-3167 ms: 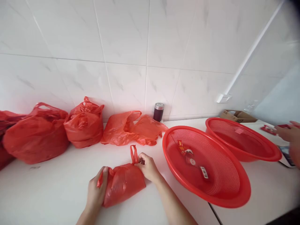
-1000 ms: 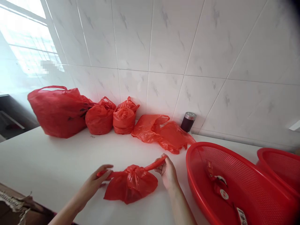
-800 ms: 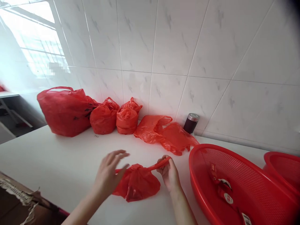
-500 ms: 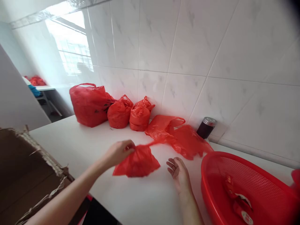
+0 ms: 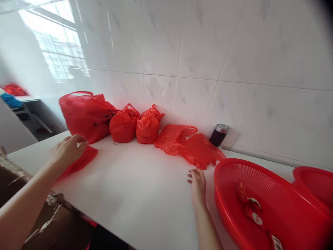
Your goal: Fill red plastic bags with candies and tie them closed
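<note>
1. White table [image 5: 145, 187].
2. Flask [image 5: 219, 135]: upright near the table's back edge.
3. Limp bags [image 5: 173, 139]: just left of the flask.
4. Bulging bags [image 5: 124, 127]: in a row, farther left of the flask.
5. Near basket [image 5: 223, 208]: in front and right of the flask.
6. Second basket [image 5: 312, 171]: well right of the flask.

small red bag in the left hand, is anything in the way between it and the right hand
Nothing visible stands between the small red bag in the left hand and the right hand, only white table top. The loose red bags lie off that line, toward the wall.
</note>
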The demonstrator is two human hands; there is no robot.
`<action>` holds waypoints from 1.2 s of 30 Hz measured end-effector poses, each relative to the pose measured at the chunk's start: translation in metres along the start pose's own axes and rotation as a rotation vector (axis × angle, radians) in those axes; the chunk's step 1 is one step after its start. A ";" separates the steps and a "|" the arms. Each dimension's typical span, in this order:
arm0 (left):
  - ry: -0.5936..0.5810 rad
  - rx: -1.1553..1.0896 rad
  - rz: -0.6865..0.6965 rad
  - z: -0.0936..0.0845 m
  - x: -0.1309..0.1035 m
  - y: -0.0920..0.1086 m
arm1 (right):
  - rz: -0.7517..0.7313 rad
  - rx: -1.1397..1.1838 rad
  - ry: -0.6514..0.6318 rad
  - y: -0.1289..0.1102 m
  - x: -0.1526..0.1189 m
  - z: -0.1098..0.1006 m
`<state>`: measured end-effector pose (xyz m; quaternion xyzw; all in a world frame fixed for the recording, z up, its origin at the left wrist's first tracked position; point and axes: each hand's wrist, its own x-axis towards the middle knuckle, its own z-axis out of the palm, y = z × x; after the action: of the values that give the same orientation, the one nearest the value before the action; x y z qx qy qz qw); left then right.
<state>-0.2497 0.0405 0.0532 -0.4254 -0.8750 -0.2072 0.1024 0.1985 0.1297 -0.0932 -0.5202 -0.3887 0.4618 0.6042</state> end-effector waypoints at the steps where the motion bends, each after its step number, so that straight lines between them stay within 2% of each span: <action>1: -0.029 0.015 0.014 0.005 -0.001 0.005 | -0.090 -0.070 0.040 0.002 0.004 -0.002; 5: -0.248 -0.010 0.165 0.026 -0.009 0.047 | -0.453 -0.460 0.155 0.011 0.018 -0.011; 7: -0.355 -0.076 0.282 0.037 -0.018 0.074 | -0.532 -0.649 0.183 0.017 0.024 -0.014; 10: -0.502 -0.165 0.423 0.057 -0.042 0.113 | -0.500 -0.840 0.180 0.022 0.033 -0.016; 14: -0.609 -0.239 0.517 0.086 -0.092 0.150 | -0.420 -0.843 0.167 0.018 0.051 -0.011; 17: -0.709 -0.409 0.536 0.100 -0.135 0.164 | -0.403 -0.796 0.160 0.007 0.069 -0.006; 20: -0.758 -0.504 0.491 0.101 -0.170 0.167 | -0.431 -0.741 0.196 -0.011 0.084 0.002; 22: -0.764 -0.547 0.464 0.098 -0.182 0.164 | -0.484 -0.695 0.233 -0.030 0.089 0.010; 25: -0.786 -0.618 0.420 0.093 -0.189 0.157 | -0.602 -0.616 0.318 -0.065 0.087 0.023; 28: -0.774 -0.779 0.368 0.094 -0.188 0.153 | -0.732 -0.494 0.356 -0.098 0.068 0.034; 31: -0.680 -1.000 0.266 0.092 -0.189 0.154 | -0.843 -0.430 0.187 -0.109 0.020 0.042; 34: -0.597 -1.235 0.198 0.079 -0.192 0.159 | -0.904 -0.480 -0.067 -0.090 -0.049 0.048; 36: -0.616 -1.364 0.196 0.068 -0.196 0.163 | -0.850 -0.510 -0.240 -0.069 -0.093 0.049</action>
<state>-0.0007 0.0233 -0.0325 -0.5088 -0.4999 -0.5647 -0.4151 0.1371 0.0517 -0.0168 -0.3904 -0.7327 0.1223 0.5438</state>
